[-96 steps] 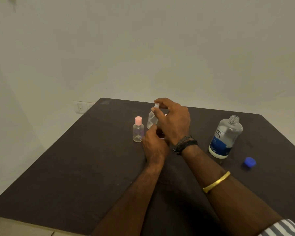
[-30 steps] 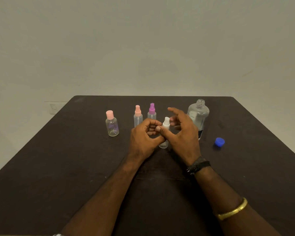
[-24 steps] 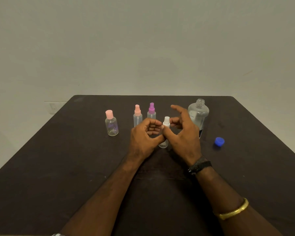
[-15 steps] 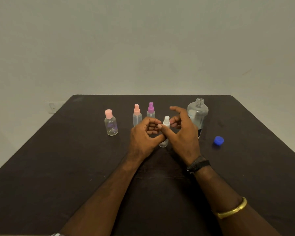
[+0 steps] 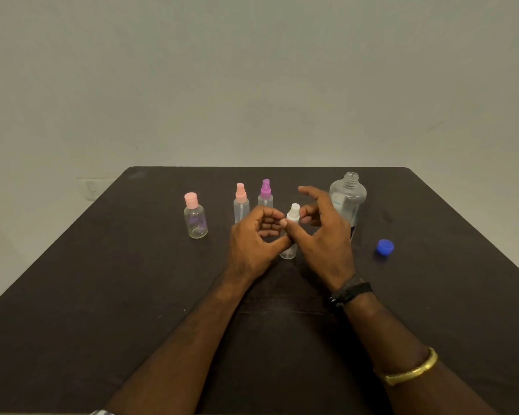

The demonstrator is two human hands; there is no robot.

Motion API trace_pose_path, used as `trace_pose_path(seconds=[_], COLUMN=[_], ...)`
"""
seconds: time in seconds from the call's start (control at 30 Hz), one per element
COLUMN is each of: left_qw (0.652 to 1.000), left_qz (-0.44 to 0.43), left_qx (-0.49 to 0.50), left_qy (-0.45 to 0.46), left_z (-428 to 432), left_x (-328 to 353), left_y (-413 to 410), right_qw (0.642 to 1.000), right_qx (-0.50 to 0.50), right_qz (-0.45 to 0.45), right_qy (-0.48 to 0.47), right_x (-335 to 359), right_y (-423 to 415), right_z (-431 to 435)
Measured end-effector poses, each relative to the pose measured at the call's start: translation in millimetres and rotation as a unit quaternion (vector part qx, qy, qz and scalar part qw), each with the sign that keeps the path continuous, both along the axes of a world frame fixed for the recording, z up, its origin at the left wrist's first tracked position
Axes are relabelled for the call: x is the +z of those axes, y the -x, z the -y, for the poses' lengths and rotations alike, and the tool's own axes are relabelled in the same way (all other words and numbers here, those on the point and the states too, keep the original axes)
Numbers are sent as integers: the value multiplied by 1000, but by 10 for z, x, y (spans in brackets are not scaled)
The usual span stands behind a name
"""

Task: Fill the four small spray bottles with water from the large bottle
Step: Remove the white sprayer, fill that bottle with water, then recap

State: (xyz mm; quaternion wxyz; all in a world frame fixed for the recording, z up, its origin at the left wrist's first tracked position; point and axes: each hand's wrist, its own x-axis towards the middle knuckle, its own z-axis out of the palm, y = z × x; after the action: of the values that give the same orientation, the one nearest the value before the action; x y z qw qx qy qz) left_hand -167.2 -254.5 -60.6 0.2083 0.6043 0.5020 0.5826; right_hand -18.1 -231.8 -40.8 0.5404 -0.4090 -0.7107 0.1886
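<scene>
A small white-capped spray bottle (image 5: 294, 212) stands on the dark table (image 5: 102, 295) between my two hands. My left hand (image 5: 252, 241) curls around its left side, thumb low on the body and fingertips at the neck. My right hand (image 5: 327, 235) pinches the neck from the right with thumb and bent fingers, its index finger raised. Behind stand a pink-topped spray bottle (image 5: 241, 202) and a purple-topped one (image 5: 265, 193). A rounder pink-capped bottle (image 5: 196, 218) stands further left. The large clear bottle (image 5: 348, 196) stands uncapped behind my right hand.
The large bottle's blue cap (image 5: 385, 246) lies on the table to the right of my right hand. A pale wall rises behind the table's far edge, with a wall socket (image 5: 93, 188) low at the left.
Since 3.2 s ago the view has levelled and my hands have come nearer with the white bottle. Over the last second both hands stay on it; only the right fingers shift slightly.
</scene>
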Motion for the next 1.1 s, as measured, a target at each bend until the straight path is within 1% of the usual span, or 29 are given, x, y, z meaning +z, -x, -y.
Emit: trace_pose_path(seconds=[0.17,0.37,0.53,0.87,1.1], left_qw=[1000,1000,1000,1000,1000], left_qz=[3,0,15,27,16], left_qx=[0,-1,-6,-7,-6], left_qy=[6,6,3,4,14], left_z=[-12,-2,2,0,-1], left_x=[-13,-17,-1,2,-11], left_y=[9,0,-1,11,5], right_qw=[999,1000,999,996,995], right_qx=[33,1,33,87,73], right_qz=[-4,-6,-27,-22,-66], right_qy=[-9,2,-5,5,-25], right_x=[20,1,34,45,99], right_y=[20,3,-2,6,-19], right_z=[44,10,60,79,88])
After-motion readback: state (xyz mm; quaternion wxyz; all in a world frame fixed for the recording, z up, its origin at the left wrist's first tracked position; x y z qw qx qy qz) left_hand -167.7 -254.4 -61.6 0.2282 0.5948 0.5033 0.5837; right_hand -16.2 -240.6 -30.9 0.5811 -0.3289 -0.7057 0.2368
